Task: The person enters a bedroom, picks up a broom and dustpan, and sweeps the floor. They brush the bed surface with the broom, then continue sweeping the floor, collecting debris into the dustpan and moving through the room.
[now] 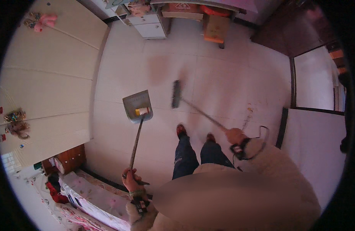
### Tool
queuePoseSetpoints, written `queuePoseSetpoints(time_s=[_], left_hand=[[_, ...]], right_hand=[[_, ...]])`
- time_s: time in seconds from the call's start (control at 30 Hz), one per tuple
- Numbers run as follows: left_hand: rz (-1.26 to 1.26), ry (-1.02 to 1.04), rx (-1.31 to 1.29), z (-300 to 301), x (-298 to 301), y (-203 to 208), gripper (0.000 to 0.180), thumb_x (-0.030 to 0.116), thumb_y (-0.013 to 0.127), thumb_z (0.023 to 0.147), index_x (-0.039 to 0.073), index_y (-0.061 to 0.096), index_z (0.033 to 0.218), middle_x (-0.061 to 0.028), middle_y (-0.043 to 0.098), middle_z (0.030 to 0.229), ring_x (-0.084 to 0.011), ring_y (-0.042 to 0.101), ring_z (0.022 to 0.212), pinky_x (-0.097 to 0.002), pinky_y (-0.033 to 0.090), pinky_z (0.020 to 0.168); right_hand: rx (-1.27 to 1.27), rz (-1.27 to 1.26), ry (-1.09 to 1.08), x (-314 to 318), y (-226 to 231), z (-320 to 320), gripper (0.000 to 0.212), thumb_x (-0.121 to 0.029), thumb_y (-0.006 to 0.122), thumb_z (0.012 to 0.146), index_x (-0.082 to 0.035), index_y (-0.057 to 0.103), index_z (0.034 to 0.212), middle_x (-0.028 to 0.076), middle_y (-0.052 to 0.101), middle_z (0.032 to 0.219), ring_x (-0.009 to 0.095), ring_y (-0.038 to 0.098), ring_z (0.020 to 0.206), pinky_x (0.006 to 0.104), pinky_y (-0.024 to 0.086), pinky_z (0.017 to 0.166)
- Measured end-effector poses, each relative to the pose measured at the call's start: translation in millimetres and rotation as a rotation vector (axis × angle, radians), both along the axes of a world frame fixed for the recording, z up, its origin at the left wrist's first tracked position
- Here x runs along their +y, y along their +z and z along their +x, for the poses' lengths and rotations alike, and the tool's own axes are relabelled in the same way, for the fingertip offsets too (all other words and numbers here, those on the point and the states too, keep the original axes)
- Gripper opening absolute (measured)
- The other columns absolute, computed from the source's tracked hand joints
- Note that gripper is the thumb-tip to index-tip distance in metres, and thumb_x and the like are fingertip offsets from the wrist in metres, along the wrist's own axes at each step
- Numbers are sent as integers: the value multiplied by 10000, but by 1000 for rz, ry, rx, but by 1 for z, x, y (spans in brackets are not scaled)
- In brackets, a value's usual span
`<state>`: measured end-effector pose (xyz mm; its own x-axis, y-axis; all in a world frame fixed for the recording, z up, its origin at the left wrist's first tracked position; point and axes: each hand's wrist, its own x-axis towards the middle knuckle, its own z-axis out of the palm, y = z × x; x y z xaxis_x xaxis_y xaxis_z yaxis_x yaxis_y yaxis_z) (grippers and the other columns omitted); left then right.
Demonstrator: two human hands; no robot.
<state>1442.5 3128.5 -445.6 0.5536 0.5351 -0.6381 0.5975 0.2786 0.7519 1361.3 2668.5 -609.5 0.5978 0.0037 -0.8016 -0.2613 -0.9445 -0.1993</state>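
My left hand (129, 179) is wrapped round the upper end of a long-handled dustpan (138, 101). Its grey pan rests on the floor ahead of me to the left, and a small white and yellow piece (142, 111) lies inside it. With my right hand (235, 135) I grip the handle of a broom (176, 94). The dark bristle head is at the floor, to the right of the pan and apart from it. The broom and right hand look slightly blurred.
Cream wardrobe doors (50, 81) line the left, above a bed (96, 192) at lower left. Ahead stand a white cabinet (149, 29) and an orange-topped stool (216, 30). A dark door (289, 30) is at far right. Brownish specks (249, 111) mark the floor (227, 77) on the right.
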Motion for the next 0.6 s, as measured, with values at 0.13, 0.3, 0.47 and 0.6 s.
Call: queuePoseSetpoints(time_s=[0.13, 0.3, 0.47, 0.6], left_hand=[[101, -118, 58, 60, -6, 4, 85, 101, 554, 808, 89, 522, 885, -75, 571, 747, -73, 375, 395, -223, 309, 365], [156, -282, 130, 121, -40, 5, 94, 93, 552, 798, 82, 518, 885, -85, 572, 753, -80, 396, 402, -228, 310, 361], [145, -406, 196, 167, -99, -3, 131, 87, 571, 766, 84, 512, 883, -86, 570, 758, -88, 411, 411, -225, 343, 372], [141, -511, 165, 180, -161, 13, 142, 105, 574, 770, 85, 516, 898, -95, 572, 751, -95, 426, 415, -228, 355, 361]], right_hand=[[-105, 254, 49, 95, -31, 105, 346, -226, 406, 854, -162, 487, 1184, 203, 605, 865, 360, 594, 770, 463, 472, 657], [-90, 78, -141, 89, -85, 164, 383, -226, 431, 835, -257, 453, 1216, 168, 608, 776, 337, 597, 715, 475, 465, 610], [-148, -83, -233, -72, -110, 126, 484, -207, 458, 809, -352, 398, 1267, 152, 612, 727, 322, 599, 672, 483, 463, 583], [61, -220, -323, -183, -56, 21, 545, -211, 480, 785, -200, 369, 1319, 191, 613, 846, 337, 600, 751, 442, 482, 696]])
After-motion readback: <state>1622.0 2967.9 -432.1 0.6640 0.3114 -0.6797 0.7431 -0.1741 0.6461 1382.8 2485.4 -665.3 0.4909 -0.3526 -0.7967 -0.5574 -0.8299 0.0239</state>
